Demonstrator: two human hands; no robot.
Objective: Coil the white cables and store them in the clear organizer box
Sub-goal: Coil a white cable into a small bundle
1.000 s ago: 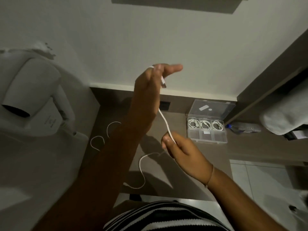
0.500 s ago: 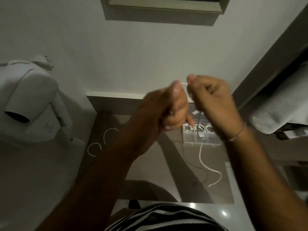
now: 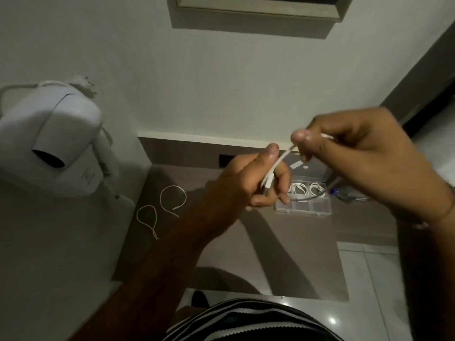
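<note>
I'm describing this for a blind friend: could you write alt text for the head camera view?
Two hands, left hand and right hand, fold a white cable above a brown counter. Behind sits an open clear organizer box holding coiled cables; two loose cables lie left.

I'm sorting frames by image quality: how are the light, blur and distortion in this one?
Head view: dim, greyish room light; the right hand is motion-smeared, the left hand a little sharper; both arms throw long shadows across the brown counter; small glare spots on the glossy tile; wide-angle lens bends the wall edges.
</note>
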